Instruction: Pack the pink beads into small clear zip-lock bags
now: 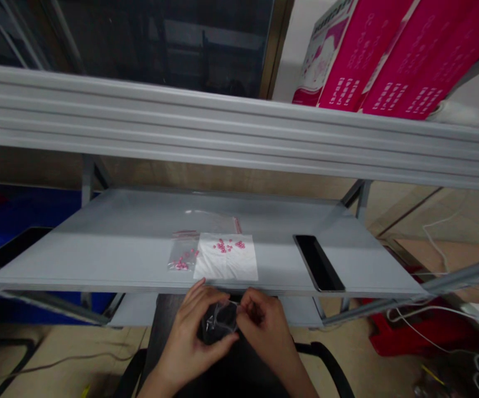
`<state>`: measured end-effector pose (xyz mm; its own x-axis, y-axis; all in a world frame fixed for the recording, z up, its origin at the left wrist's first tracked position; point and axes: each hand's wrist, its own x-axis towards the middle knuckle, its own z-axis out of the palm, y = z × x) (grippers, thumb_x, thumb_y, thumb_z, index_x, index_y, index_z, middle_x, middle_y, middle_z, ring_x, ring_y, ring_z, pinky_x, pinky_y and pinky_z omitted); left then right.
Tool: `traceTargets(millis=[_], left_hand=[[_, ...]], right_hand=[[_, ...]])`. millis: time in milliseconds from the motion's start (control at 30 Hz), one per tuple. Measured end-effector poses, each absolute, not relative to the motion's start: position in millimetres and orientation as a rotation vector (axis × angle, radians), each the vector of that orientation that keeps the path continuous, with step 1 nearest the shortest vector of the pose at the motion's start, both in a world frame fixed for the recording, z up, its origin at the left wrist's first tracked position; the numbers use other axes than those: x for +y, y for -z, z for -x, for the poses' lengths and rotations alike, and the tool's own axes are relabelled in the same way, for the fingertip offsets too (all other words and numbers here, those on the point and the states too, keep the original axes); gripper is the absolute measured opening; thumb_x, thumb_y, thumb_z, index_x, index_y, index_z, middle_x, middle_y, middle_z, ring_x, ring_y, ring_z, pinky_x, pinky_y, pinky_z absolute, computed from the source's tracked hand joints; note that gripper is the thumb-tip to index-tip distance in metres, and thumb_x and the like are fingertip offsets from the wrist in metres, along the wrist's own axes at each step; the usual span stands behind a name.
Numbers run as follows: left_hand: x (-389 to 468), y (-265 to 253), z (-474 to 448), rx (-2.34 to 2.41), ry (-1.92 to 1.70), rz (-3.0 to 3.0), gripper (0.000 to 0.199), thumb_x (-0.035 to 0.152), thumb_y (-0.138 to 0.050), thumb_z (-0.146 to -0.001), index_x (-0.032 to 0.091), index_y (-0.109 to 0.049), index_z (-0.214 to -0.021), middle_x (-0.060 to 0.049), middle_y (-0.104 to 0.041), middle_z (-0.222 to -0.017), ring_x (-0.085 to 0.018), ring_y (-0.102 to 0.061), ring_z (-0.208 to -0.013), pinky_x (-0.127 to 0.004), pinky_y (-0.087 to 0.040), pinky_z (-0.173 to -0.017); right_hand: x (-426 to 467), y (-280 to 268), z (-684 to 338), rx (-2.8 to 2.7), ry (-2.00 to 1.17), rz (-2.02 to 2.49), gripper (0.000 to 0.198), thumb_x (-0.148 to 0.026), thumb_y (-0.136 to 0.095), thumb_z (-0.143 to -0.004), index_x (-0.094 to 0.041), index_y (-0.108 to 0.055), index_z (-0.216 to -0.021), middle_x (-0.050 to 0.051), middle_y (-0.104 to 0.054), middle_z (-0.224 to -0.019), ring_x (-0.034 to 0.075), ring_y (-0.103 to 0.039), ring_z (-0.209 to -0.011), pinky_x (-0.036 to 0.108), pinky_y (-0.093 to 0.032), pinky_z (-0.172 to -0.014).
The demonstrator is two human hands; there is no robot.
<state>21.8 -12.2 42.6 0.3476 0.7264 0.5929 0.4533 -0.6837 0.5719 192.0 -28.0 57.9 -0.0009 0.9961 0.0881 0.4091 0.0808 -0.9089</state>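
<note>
In front of the shelf edge, low in the view, my hands hold a clear plastic bag point(218, 321) between them. My left hand point(193, 337) curves around its left side, with the thumb at the lower rim. My right hand point(266, 326) pinches the right edge of its mouth between thumb and bent fingers. Just beyond, on the shelf, a white tissue point(226, 268) carries several small pink beads point(222, 246). Left of the tissue, a small zip bag point(177, 249) has more pink pieces in it. Another clear bag with a red strip point(237, 225) lies behind the tissue.
A black phone point(320, 262) lies on the grey shelf point(131, 243) at the right. A metal beam point(222, 121) crosses above, with pink boxes point(367, 61) on it. Another dark flat device point(15, 246) is at the far left. White cables point(433, 315) hang at the right.
</note>
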Motion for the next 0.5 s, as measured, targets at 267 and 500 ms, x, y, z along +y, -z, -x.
traceTargets(millis=[267,500], left_hand=[[-7,-24,-35,1.335,-1.382,-1.889,0.027,0.026,-0.069,-0.075,0.02,-0.065,-0.102,-0.004,-0.076,-0.09,-0.022,-0.073,-0.082,-0.034,-0.061,-0.076],[-2,-8,-45,1.372,-1.399,-1.802,0.032,0.028,-0.071,-0.075,0.02,-0.065,-0.106,-0.005,-0.077,-0.093,-0.023,-0.074,-0.085,-0.038,-0.06,-0.081]], right_hand=[[32,-28,-218,-1.605,-0.28,1.574,0.018,-0.027,-0.053,-0.087,-0.015,-0.066,-0.084,0.003,-0.063,-0.068,0.017,-0.058,-0.064,0.026,-0.045,-0.064],[88,-5,-223,-1.651,-0.08,1.609,0.014,-0.011,-0.055,-0.08,-0.013,-0.069,-0.083,0.011,-0.069,-0.083,0.024,-0.059,-0.084,0.035,-0.044,-0.083]])
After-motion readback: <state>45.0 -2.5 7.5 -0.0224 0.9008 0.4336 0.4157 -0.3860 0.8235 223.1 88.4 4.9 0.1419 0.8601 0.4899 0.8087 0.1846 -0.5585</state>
